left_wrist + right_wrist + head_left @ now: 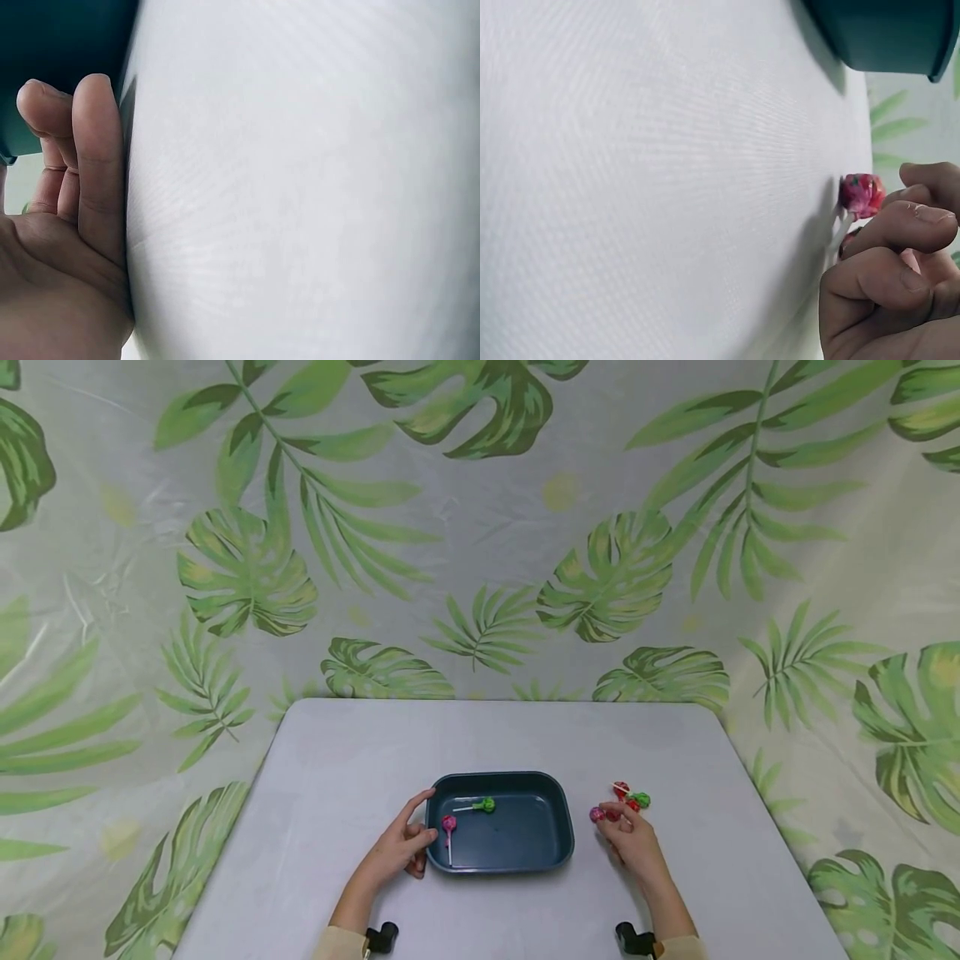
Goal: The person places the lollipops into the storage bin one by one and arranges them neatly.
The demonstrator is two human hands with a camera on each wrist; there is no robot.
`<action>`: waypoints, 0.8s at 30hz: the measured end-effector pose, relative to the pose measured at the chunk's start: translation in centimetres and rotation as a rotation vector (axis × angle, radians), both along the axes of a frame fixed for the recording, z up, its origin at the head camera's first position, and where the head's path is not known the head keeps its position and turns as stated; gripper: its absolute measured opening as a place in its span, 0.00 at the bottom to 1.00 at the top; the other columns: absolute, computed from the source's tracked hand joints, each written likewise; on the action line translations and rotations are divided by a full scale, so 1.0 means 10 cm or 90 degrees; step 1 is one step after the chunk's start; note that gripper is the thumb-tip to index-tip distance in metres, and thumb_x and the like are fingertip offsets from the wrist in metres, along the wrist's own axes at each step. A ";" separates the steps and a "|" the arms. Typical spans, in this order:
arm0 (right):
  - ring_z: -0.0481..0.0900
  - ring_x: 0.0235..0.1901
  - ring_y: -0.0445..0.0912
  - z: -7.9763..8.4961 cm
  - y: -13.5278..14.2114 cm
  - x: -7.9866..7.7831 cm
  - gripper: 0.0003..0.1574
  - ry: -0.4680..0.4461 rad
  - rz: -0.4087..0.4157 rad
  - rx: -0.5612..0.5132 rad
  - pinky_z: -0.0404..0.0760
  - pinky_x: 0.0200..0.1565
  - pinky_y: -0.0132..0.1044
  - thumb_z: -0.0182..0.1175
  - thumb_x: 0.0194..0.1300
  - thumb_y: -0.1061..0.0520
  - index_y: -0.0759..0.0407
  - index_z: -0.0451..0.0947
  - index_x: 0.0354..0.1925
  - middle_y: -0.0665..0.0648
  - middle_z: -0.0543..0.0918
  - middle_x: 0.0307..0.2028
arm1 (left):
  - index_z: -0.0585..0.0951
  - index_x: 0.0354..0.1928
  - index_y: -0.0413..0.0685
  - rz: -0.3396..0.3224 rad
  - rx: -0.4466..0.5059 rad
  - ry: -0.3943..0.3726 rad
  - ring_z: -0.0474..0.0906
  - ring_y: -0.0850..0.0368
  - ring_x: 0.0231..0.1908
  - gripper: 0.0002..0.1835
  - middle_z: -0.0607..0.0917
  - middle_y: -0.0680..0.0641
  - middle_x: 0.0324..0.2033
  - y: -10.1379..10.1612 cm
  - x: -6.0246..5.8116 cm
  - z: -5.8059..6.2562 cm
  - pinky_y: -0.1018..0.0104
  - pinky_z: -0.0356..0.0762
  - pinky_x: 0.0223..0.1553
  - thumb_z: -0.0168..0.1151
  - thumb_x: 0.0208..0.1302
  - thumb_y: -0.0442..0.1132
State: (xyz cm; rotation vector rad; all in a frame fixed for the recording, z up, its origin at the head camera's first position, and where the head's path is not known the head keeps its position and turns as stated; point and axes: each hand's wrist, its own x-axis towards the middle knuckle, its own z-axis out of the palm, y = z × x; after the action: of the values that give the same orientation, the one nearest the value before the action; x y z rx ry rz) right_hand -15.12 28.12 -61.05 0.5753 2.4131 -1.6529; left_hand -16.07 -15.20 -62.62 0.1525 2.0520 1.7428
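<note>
A dark teal tray [555, 827] sits mid-table with a green lollipop [486, 804] and a pink lollipop [448, 823] inside. My left hand [408, 843] rests against the tray's left wall, index finger stretched along the corner. In the left wrist view its fingers [94, 150] lie on the table beside the tray [60, 45]. My right hand [628, 837] is right of the tray, at a small pile of red and green lollipops [630, 797]. Its curled fingers [900, 232] pinch the stick of a pink lollipop [861, 193] [597, 814] low over the table.
The white table [337, 760] has rounded far corners and a leaf-print cloth [480, 527] hanging behind and around it. The tray's near wall [885, 34] shows at the top of the right wrist view.
</note>
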 end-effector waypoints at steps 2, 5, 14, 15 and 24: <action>0.69 0.19 0.41 -0.01 -0.01 0.00 0.25 0.007 0.002 0.016 0.69 0.23 0.30 0.65 0.75 0.53 0.56 0.77 0.66 0.47 0.73 0.21 | 0.55 0.83 0.72 0.000 -0.001 0.002 0.78 0.56 0.20 0.39 0.80 0.50 0.26 0.00 0.00 0.00 0.62 0.85 0.23 0.62 0.79 0.43; 0.68 0.19 0.41 -0.03 -0.03 0.00 0.24 0.020 0.005 0.040 0.68 0.23 0.30 0.64 0.74 0.54 0.58 0.78 0.65 0.47 0.72 0.20 | 0.55 0.83 0.72 0.001 -0.004 0.003 0.78 0.56 0.20 0.39 0.79 0.50 0.26 0.00 0.00 0.00 0.62 0.84 0.22 0.62 0.79 0.43; 0.68 0.21 0.41 -0.12 -0.07 -0.07 0.20 0.032 -0.021 0.066 0.68 0.23 0.28 0.65 0.73 0.56 0.59 0.77 0.60 0.47 0.71 0.20 | 0.56 0.83 0.72 0.004 -0.009 -0.002 0.78 0.55 0.20 0.39 0.79 0.48 0.26 0.01 0.01 0.02 0.62 0.84 0.23 0.63 0.78 0.44; 0.68 0.21 0.41 -0.13 -0.08 -0.07 0.20 0.033 -0.025 0.062 0.68 0.23 0.28 0.65 0.73 0.56 0.59 0.76 0.59 0.47 0.70 0.21 | 0.56 0.83 0.72 0.004 -0.009 -0.002 0.78 0.55 0.20 0.39 0.79 0.49 0.26 0.01 0.01 0.02 0.62 0.84 0.23 0.63 0.78 0.44; 0.69 0.21 0.40 -0.11 -0.11 -0.09 0.23 0.034 -0.018 0.079 0.70 0.23 0.29 0.66 0.71 0.56 0.61 0.76 0.60 0.47 0.73 0.21 | 0.56 0.83 0.71 0.007 0.007 -0.004 0.77 0.57 0.20 0.40 0.78 0.49 0.26 0.01 0.01 0.02 0.62 0.85 0.23 0.64 0.77 0.42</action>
State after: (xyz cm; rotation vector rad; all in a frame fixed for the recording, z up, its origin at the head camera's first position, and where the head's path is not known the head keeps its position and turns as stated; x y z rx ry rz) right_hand -16.07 27.02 -62.14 0.5935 2.5716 -1.5578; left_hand -15.96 -15.09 -62.41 0.1404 2.0425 1.7597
